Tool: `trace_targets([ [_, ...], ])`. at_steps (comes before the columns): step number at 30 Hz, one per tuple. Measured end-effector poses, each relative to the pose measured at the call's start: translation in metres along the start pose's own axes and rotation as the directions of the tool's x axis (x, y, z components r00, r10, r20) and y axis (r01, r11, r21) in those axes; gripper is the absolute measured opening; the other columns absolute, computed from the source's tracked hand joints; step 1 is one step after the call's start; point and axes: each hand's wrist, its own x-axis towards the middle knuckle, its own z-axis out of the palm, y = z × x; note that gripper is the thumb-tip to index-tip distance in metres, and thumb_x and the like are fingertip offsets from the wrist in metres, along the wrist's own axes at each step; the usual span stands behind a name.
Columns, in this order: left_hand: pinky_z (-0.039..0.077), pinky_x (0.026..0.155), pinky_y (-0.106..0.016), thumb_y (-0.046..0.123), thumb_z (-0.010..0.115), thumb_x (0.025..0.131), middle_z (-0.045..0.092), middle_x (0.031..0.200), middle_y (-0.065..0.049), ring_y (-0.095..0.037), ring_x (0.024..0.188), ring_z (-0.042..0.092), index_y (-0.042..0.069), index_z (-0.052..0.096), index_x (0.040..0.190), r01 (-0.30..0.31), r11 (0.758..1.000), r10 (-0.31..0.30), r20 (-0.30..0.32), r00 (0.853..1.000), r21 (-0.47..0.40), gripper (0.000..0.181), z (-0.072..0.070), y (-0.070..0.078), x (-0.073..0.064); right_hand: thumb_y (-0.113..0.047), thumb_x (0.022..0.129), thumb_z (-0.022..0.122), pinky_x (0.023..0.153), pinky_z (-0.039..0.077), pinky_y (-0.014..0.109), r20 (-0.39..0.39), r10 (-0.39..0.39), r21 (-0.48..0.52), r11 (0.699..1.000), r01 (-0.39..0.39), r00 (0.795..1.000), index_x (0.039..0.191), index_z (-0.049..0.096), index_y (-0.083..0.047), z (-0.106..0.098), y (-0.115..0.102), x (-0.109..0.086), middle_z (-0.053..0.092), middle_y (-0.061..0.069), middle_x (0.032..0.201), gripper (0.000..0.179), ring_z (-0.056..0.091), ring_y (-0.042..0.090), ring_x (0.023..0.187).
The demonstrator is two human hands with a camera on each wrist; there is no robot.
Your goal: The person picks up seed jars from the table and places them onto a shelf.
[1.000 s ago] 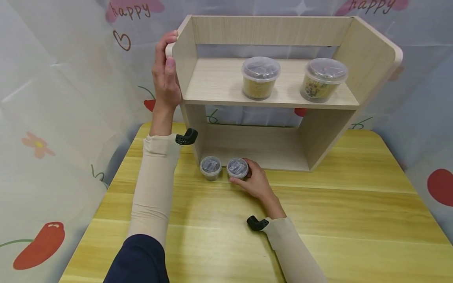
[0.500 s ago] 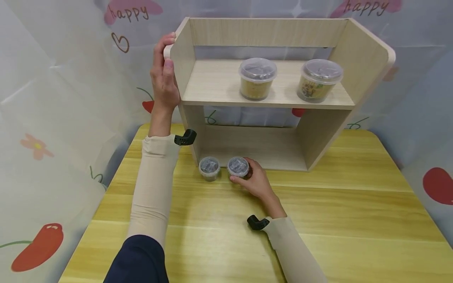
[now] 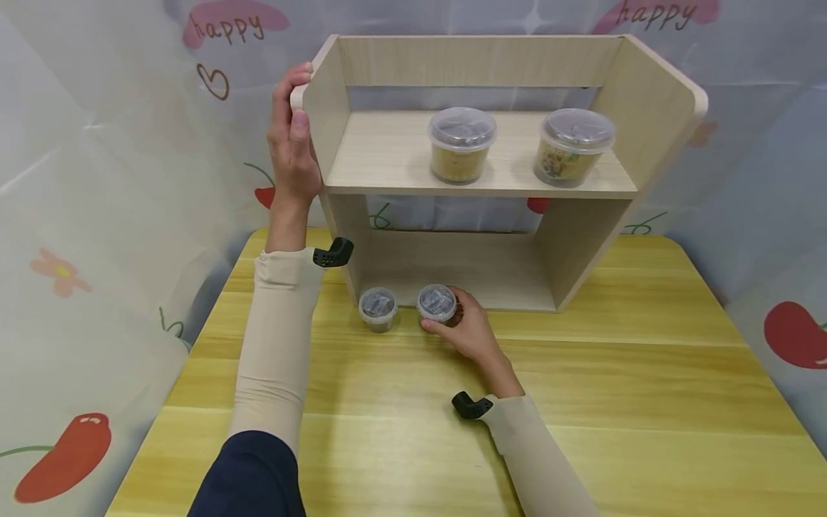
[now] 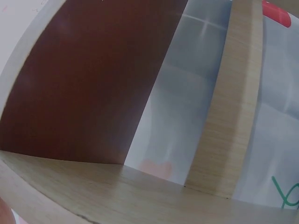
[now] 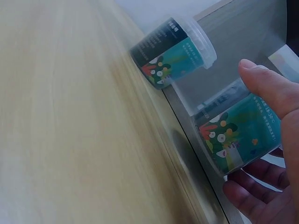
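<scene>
My left hand (image 3: 293, 147) grips the front edge of the left side panel of a pale wooden shelf (image 3: 481, 190), thumb on the near side and fingers over the top. My right hand (image 3: 470, 327) holds a small clear plastic cup (image 3: 436, 301) with a lid, thumb and fingers around its sides. In the right wrist view this cup (image 5: 240, 133) has a teal label with cartoon plants and is at the shelf's bottom front edge. A similar lidded cup (image 3: 377, 309) stands to its left on the table, close to the shelf's left front corner.
Two larger lidded tubs with yellowish contents, the left tub (image 3: 460, 154) and the right tub (image 3: 568, 154), stand on the upper shelf board. The shelf stands on a yellow wooden table (image 3: 646, 402). A patterned cloth (image 3: 129, 215) hangs behind and at the sides.
The cup in my right hand has shifted slightly right and away from the other cup, so the gap between them is wider. My left hand keeps its hold; the head view has shifted a little.
</scene>
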Motion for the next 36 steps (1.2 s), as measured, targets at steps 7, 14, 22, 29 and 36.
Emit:
trace_targets([
  [7, 0.044, 0.096, -0.034, 0.024, 0.034, 0.085, 0.048, 0.139, -0.013, -0.022, 0.123, 0.047, -0.013, 0.041, 0.125, 0.006, 1.0, -0.006, -0.002, 1.0, -0.011, 0.055, 0.0, 0.001, 0.0, -0.032, 0.074, 0.086, 0.08, 0.052, 0.04, -0.017, -0.007, -0.02, 1.0, 0.006, 1.0, 0.139, 0.05, -0.003, -0.005, -0.001, 0.001, 0.06, 0.013, 0.122, 0.079, 0.061, 0.025, 0.098],
  [14, 0.043, 0.098, -0.034, 0.026, 0.035, 0.085, 0.049, 0.138, -0.013, -0.021, 0.124, 0.047, -0.013, 0.042, 0.124, -0.005, 1.0, 0.005, -0.012, 1.0, 0.001, 0.056, 0.0, 0.002, 0.001, -0.034, 0.074, 0.086, 0.081, 0.052, 0.041, -0.039, -0.006, -0.024, 1.0, 0.005, 0.999, 0.139, 0.05, -0.003, -0.01, 0.0, 0.001, 0.059, 0.013, 0.123, 0.08, 0.061, 0.026, 0.098],
  [22, 0.04, 0.102, -0.035, 0.027, 0.035, 0.085, 0.049, 0.137, -0.015, -0.02, 0.126, 0.046, -0.013, 0.042, 0.123, -0.007, 1.0, 0.007, -0.008, 1.0, 0.004, 0.056, 0.001, 0.002, 0.001, -0.033, 0.075, 0.086, 0.084, 0.052, 0.043, -0.055, 0.017, -0.027, 0.999, -0.018, 0.998, 0.14, 0.048, -0.003, -0.016, 0.003, 0.001, 0.057, 0.015, 0.126, 0.081, 0.061, 0.028, 0.102],
  [29, 0.04, 0.101, -0.034, 0.029, 0.035, 0.085, 0.049, 0.139, -0.014, -0.02, 0.125, 0.046, -0.013, 0.041, 0.124, -0.011, 1.0, 0.011, 0.003, 1.0, 0.019, 0.058, 0.0, 0.001, 0.0, -0.032, 0.075, 0.086, 0.083, 0.052, 0.043, -0.073, 0.03, -0.02, 0.999, -0.031, 0.997, 0.139, 0.048, -0.003, -0.021, 0.008, 0.001, 0.057, 0.015, 0.126, 0.081, 0.06, 0.027, 0.101],
  [36, 0.042, 0.1, -0.034, 0.033, 0.037, 0.086, 0.048, 0.139, -0.013, -0.02, 0.124, 0.046, -0.012, 0.041, 0.125, -0.008, 1.0, 0.008, 0.004, 1.0, 0.013, 0.059, 0.001, 0.0, 0.0, -0.034, 0.075, 0.085, 0.082, 0.051, 0.042, -0.09, 0.054, -0.024, 0.998, -0.057, 0.995, 0.14, 0.048, -0.003, -0.028, 0.011, 0.0, 0.058, 0.015, 0.124, 0.08, 0.06, 0.028, 0.099],
])
